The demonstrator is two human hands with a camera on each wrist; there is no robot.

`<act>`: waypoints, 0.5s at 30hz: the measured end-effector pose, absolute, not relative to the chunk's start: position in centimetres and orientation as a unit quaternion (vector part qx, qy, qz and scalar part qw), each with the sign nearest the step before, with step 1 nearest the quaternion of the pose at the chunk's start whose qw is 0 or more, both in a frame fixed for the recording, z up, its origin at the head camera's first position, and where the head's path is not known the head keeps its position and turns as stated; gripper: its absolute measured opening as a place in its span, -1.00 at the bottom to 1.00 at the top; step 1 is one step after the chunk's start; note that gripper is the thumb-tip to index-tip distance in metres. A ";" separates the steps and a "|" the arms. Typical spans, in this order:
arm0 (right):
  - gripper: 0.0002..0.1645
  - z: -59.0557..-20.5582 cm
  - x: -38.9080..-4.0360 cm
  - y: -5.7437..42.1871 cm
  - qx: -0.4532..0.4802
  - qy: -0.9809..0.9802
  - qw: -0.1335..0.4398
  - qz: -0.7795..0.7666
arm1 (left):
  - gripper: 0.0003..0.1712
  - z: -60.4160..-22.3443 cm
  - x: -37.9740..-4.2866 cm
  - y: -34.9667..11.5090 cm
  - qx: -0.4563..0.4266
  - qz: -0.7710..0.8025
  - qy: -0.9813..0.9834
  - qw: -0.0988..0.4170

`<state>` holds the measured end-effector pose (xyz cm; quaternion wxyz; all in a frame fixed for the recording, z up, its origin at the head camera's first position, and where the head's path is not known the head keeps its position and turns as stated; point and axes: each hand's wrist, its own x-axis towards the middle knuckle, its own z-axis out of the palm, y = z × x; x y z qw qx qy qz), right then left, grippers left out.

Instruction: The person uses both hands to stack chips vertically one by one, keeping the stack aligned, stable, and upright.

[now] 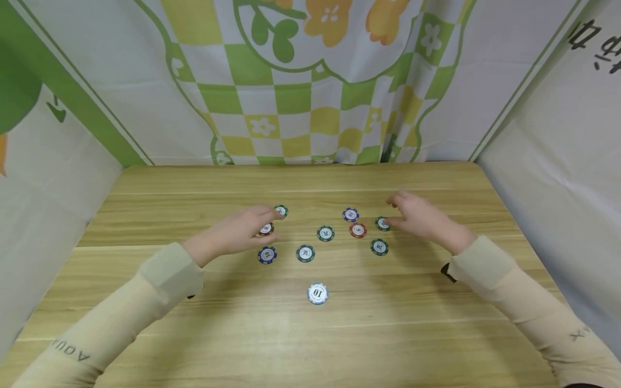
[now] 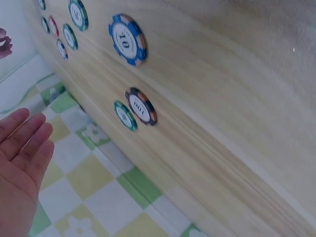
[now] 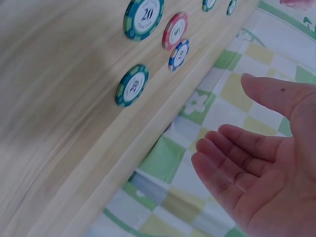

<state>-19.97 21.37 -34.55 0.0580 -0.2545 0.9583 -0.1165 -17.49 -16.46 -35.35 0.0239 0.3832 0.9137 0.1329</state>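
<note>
My left hand [image 1: 242, 229] hovers over the left group of poker chips, fingers relaxed and gripping nothing. It partly covers a dark brown chip [image 1: 266, 230] marked 100 in the left wrist view, with a green chip [image 1: 281, 210] by its fingertips. A blue 10 chip [image 1: 267, 255] lies just nearer me. My right hand [image 1: 422, 218] is held at the right group, thumb and fingers spread apart; its palm [image 3: 276, 182] holds nothing. Its thumb overlaps a green 20 chip [image 1: 381, 223] in the head view. Another green 20 chip [image 1: 379, 247] lies close by.
Between the hands lie two green 20 chips [image 1: 325, 233], a red 5 chip [image 1: 358, 230] and a blue 10 chip [image 1: 351, 214]. A lighter blue 10 chip [image 1: 317, 293] sits nearer me. A checked curtain [image 1: 296, 118] hangs behind the wooden table [image 1: 310, 345].
</note>
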 end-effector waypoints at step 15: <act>-0.44 -35.6 -18.8 20.3 -0.269 0.951 0.088 -0.128 | -0.53 -36.4 -15.6 -14.6 0.381 0.220 0.890 0.119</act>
